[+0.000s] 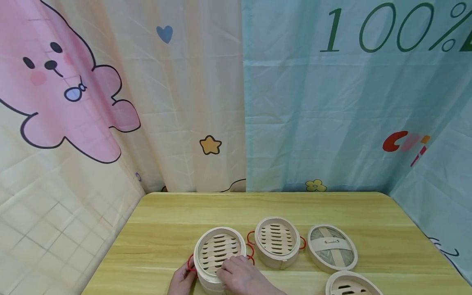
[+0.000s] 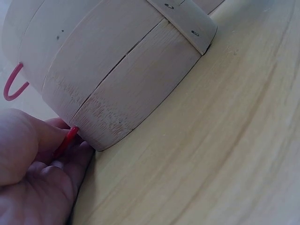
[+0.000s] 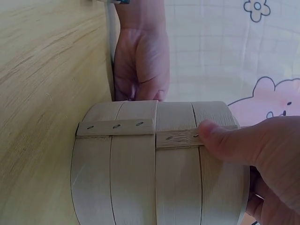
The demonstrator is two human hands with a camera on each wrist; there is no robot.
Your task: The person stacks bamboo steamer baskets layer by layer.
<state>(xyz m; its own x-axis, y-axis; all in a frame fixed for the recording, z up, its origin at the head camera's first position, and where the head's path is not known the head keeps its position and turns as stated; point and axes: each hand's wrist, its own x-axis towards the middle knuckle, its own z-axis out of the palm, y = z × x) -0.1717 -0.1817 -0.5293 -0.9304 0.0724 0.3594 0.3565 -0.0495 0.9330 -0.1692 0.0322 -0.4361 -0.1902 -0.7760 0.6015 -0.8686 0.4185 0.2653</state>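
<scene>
Two small bamboo steamer baskets stand stacked at the table's front, the upper basket (image 1: 217, 248) with its slatted floor showing. The lower basket (image 3: 115, 180) rests on the table below it. My left hand (image 1: 182, 280) is low on the left side of the stack, pinching the lower basket's red loop handle (image 2: 68, 140) between thumb and fingers. With my right hand (image 1: 245, 276) I grip the upper basket's near right rim, thumb (image 3: 220, 140) on the outer wall and fingers over the edge. The upper wall's overlapping seam lies close to the lower one's.
Right of the stack is another slatted steamer basket (image 1: 278, 241) with red handles. Beyond it lies a round woven lid (image 1: 332, 248) with crossed bamboo strips. One more basket (image 1: 352, 282) is cut off at the front. Printed curtains (image 1: 206, 102) hang behind the wooden table (image 1: 147, 241).
</scene>
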